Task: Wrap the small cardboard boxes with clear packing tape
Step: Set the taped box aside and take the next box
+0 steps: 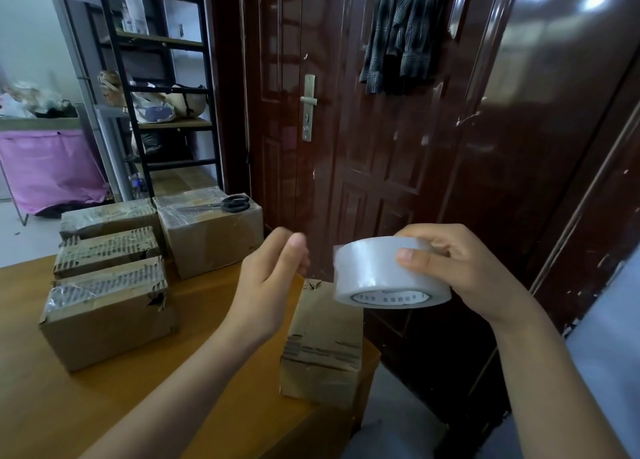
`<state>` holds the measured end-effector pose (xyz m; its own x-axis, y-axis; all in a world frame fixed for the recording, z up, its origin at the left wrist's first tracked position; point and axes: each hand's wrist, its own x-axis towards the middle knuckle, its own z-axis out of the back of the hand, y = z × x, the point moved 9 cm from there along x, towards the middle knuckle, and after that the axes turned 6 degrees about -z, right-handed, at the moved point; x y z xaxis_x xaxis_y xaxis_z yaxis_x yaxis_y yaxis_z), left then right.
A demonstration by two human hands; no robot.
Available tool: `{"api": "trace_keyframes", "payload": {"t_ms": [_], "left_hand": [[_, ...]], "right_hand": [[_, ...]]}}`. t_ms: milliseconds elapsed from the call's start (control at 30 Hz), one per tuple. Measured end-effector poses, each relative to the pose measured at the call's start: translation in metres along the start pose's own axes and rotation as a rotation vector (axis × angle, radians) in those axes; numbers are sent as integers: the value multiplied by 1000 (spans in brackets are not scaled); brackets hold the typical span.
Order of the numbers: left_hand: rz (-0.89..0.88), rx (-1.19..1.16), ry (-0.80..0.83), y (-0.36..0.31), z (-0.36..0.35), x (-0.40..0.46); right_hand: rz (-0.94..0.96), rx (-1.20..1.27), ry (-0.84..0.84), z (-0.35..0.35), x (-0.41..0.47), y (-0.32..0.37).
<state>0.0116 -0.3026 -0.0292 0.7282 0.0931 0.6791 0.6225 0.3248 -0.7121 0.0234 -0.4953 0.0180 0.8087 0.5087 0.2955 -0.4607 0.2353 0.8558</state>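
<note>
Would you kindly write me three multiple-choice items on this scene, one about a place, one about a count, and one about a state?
1. Where do the scissors lie?
A. on the far cardboard box
B. on the bare table
C. on the shelf

2. How many cardboard boxes stand on the table?
A. three
B. five
C. seven

3. What is the right hand doing?
A. resting flat on the table
B. gripping the roll of tape
C. holding the scissors

Answers:
1 A: the scissors rest on top of the far box.
2 B: four boxes stand grouped at the left and one box near the table's edge.
3 B: its fingers and thumb wrap the roll of tape, held above the table.
</note>
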Motion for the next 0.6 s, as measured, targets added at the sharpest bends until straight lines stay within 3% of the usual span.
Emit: {"api": "trace_keyframes", "payload": {"t_ms": [100,200,367,500,600], "left_hand": [[102,19,174,-14,-19,6],[35,47,246,-24,-32,8],[59,-241,363,-37,-47,9],[165,-451,253,-38,-49,12],[245,-537,123,-34,-47,16]], "right_hand": [[11,-24,2,-1,1,3],[15,-67,-6,0,1,5],[20,-142,-15,7,-1,9],[67,-76,-61,17,0,17],[106,129,-109,32,0,16]]}}
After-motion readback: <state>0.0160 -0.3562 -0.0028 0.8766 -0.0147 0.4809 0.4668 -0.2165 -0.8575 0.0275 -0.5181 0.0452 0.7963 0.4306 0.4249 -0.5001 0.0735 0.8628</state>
